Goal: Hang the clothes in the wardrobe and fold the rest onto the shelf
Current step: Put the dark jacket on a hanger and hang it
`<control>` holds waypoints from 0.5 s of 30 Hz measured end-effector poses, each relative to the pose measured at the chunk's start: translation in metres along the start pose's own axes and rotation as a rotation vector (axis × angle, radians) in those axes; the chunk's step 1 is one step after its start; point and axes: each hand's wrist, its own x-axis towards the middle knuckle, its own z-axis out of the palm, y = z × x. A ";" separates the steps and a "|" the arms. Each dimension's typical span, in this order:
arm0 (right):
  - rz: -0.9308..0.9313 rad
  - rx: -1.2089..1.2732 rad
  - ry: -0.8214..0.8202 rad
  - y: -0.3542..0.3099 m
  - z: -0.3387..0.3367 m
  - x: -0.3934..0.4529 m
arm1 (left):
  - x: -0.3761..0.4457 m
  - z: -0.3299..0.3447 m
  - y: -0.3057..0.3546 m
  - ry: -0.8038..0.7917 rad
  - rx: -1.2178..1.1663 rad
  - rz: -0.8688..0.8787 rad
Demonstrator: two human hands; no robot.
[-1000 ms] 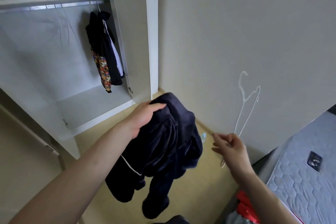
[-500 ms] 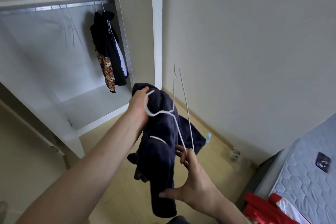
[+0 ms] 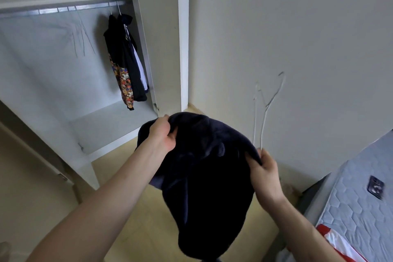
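We note one dark garment (image 3: 208,168) held right of the wardrobe (image 3: 182,27): left hand (image 3: 162,136) grasps its top, right hand (image 3: 264,166) pinches its edge plus one wire hanger (image 3: 264,112). Two hangers' worth of clothes (image 3: 127,59) hang inside the wardrobe.

A bed with a grey bumpy mattress (image 3: 359,204) sits at the right. A small dark phone (image 3: 376,187) lies on it. A red and white cloth (image 3: 340,244) sits by the bed's near corner. The wall (image 3: 297,27) is plain. The floor (image 3: 136,225) is yellow wood.
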 end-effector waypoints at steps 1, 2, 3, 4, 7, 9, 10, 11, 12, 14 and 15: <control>0.003 0.037 -0.002 -0.007 -0.003 0.005 | 0.004 -0.005 -0.002 -0.012 0.049 -0.017; 0.012 0.071 -0.012 -0.015 -0.005 0.010 | 0.009 -0.010 -0.005 -0.029 0.102 -0.033; 0.024 0.099 -0.032 -0.023 -0.007 0.014 | 0.011 -0.015 -0.009 -0.049 0.149 -0.045; 0.034 0.117 -0.061 -0.031 -0.008 0.017 | 0.013 -0.019 -0.015 -0.075 0.194 -0.057; -0.003 0.077 -0.149 -0.047 -0.005 0.022 | 0.010 -0.037 -0.037 -0.243 0.385 -0.093; -0.022 0.036 -0.167 -0.051 0.001 0.023 | 0.003 -0.051 -0.050 -0.374 0.548 -0.138; -0.023 0.016 -0.164 -0.051 0.004 0.023 | 0.000 -0.058 -0.056 -0.442 0.655 -0.144; -0.022 -0.003 -0.159 -0.050 0.006 0.023 | -0.001 -0.065 -0.063 -0.509 0.784 -0.131; -0.018 -0.023 -0.154 -0.049 0.008 0.023 | -0.002 -0.073 -0.070 -0.567 0.920 -0.108; -0.003 -0.052 -0.151 -0.045 0.013 0.022 | -0.001 -0.091 -0.085 -0.655 1.214 -0.045; 0.007 -0.058 -0.153 -0.043 0.015 0.021 | 0.000 -0.099 -0.094 -0.686 1.372 -0.019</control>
